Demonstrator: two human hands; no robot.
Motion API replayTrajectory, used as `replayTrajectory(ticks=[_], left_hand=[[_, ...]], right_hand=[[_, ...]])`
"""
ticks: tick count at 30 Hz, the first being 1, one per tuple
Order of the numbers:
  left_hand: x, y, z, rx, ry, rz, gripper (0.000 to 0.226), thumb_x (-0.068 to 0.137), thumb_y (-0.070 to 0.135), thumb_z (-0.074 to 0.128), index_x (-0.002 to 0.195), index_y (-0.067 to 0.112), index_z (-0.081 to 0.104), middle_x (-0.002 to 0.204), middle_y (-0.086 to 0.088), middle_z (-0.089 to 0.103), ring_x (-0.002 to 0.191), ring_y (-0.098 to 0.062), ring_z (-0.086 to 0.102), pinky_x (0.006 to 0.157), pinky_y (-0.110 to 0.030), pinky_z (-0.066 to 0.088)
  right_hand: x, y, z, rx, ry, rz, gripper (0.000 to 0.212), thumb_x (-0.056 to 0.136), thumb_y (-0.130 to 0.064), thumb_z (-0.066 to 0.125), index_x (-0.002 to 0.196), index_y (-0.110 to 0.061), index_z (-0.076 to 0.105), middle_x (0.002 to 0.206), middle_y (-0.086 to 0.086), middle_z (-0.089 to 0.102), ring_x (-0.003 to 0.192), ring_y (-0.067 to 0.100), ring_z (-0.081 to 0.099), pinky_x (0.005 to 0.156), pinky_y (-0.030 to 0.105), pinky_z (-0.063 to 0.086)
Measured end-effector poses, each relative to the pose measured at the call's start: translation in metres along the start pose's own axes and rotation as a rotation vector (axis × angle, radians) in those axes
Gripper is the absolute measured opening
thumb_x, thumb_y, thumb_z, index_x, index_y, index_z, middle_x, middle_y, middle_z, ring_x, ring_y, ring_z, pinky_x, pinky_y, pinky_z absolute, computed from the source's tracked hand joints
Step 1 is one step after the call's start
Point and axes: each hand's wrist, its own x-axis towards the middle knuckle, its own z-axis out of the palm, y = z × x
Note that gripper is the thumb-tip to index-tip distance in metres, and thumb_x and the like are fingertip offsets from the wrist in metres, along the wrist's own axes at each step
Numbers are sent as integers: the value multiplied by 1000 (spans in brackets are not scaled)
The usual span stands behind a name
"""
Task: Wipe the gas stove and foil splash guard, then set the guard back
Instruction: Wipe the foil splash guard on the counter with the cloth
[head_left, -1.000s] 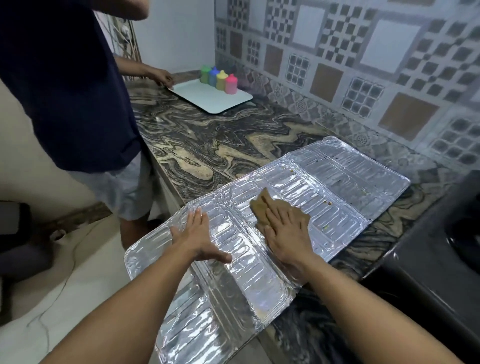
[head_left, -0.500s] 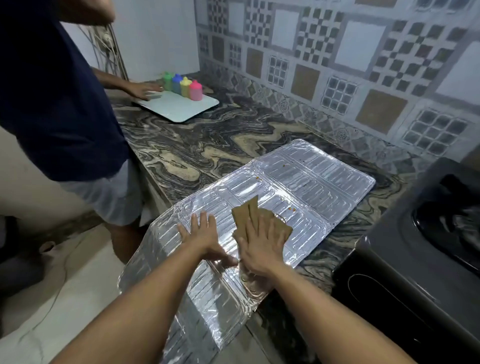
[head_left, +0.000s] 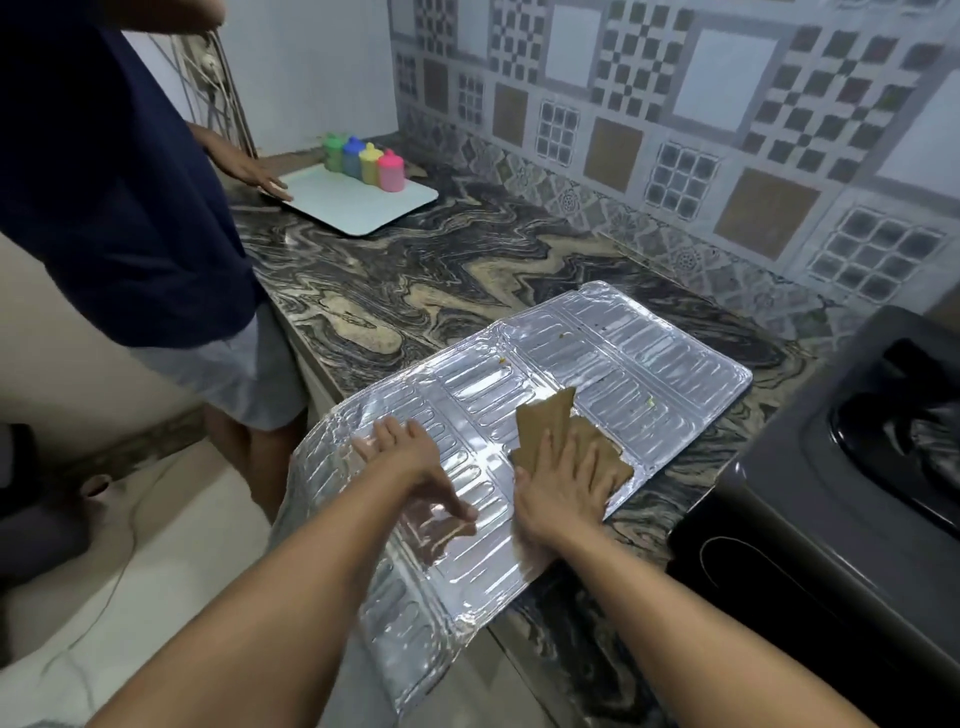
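Standing at the far left, a second person in a dark blue shirt (head_left: 104, 197) and pale shorts rests one flat hand (head_left: 249, 169) on the near corner of a white tray (head_left: 358, 205), which lies on the counter and carries four small bottles (head_left: 361, 161) in a row: green, blue, yellow, pink. Nearer the camera, the foil splash guard (head_left: 597, 353) lies unfolded and flat on the marbled stone counter (head_left: 441, 270), its left panels hanging past the counter's front edge over the pale floor. The left hand (head_left: 410, 462) lies palm down on the guard's middle panel, fingers straight and slightly spread, thumb angled out to the right, pressing the foil. Just to its right, apart from it, the right hand (head_left: 563, 483) presses flat with straight fingers on a folded brown cloth (head_left: 550, 421), whose corners stick out beyond the fingertips toward the guard's far right panel. A few small specks of residue show on that far panel, past the cloth. Right of the guard, well apart from both hands, the dark gas stove (head_left: 831, 493) fills the lower right corner, with a black burner area at the frame's edge. Behind the counter runs a wall of patterned tiles (head_left: 675, 104) in grey, white and tan squares, meeting a plain white wall at the back left.
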Motion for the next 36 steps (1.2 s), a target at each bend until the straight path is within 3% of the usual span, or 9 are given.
replayTrajectory(ticks=[7, 12, 14, 17, 19, 24, 28, 33, 36], left_hand=[[5, -13, 18, -149, 22, 101, 159, 46, 66, 81, 146, 8, -27, 152, -14, -34, 141, -29, -31, 112, -58, -16], [3, -16, 19, -159, 46, 117, 157, 47, 67, 81, 146, 9, -27, 153, -12, -33, 141, -27, -31, 111, -56, -17], [4, -16, 18, -145, 45, 114, 158, 47, 68, 80, 147, 9, -27, 154, -12, -33, 142, -27, -30, 112, -57, -16], [3, -13, 17, -134, 38, 105, 159, 46, 68, 81, 147, 8, -27, 153, -11, -34, 142, -28, -30, 114, -57, -14], [4, -12, 17, -146, 36, 97, 159, 45, 67, 81, 146, 8, -27, 153, -11, -34, 141, -27, -30, 113, -56, -16], [3, -16, 18, -150, 52, 114, 162, 42, 70, 80, 147, 8, -26, 154, -10, -32, 142, -26, -29, 114, -55, -14], [3, -17, 21, -139, 94, 130, 160, 42, 72, 79, 149, 9, -23, 156, -10, -28, 144, -26, -25, 115, -54, -12], [3, -15, 20, -150, 99, 123, 161, 42, 71, 81, 149, 7, -22, 157, -9, -28, 145, -24, -24, 117, -54, -10], [3, -16, 20, -150, 87, 130, 161, 43, 71, 80, 149, 8, -23, 156, -9, -30, 144, -25, -26, 117, -53, -12]], right_hand=[[2, 10, 5, -108, 6, -73, 69, 97, -55, 14, 153, -23, -11, 160, 8, -18, 145, 33, -21, 113, 58, -12], [49, 28, -19, -27, 27, 88, 67, 98, -52, 14, 154, -20, -6, 162, 11, -11, 146, 36, -15, 114, 61, -6], [42, 24, -15, -46, 54, -1, 67, 99, -51, 15, 154, -20, -5, 161, 13, -10, 146, 38, -13, 115, 61, -6], [8, 15, 6, -147, 78, -413, 67, 96, -54, 3, 155, -24, -2, 162, 8, -11, 147, 35, -12, 112, 53, -14], [-2, 15, 11, -187, 47, -585, 75, 87, -61, -11, 154, -29, 3, 163, 3, -5, 148, 31, -10, 114, 52, -11], [51, 25, -1, -166, 111, -389, 64, 95, -51, 5, 154, -27, 7, 163, 0, -3, 149, 27, -8, 114, 57, -7], [66, 4, -7, -115, 83, -244, 60, 100, -45, 16, 154, -25, 2, 163, 6, -7, 147, 37, -8, 113, 64, -5], [53, -31, 8, -240, 18, -622, 79, 82, -57, -9, 154, -28, 3, 163, 5, -2, 149, 33, -6, 114, 61, -4], [80, -45, 4, -238, 19, -636, 70, 90, -55, 0, 154, -28, 5, 163, 4, 0, 149, 31, -3, 114, 61, -2]])
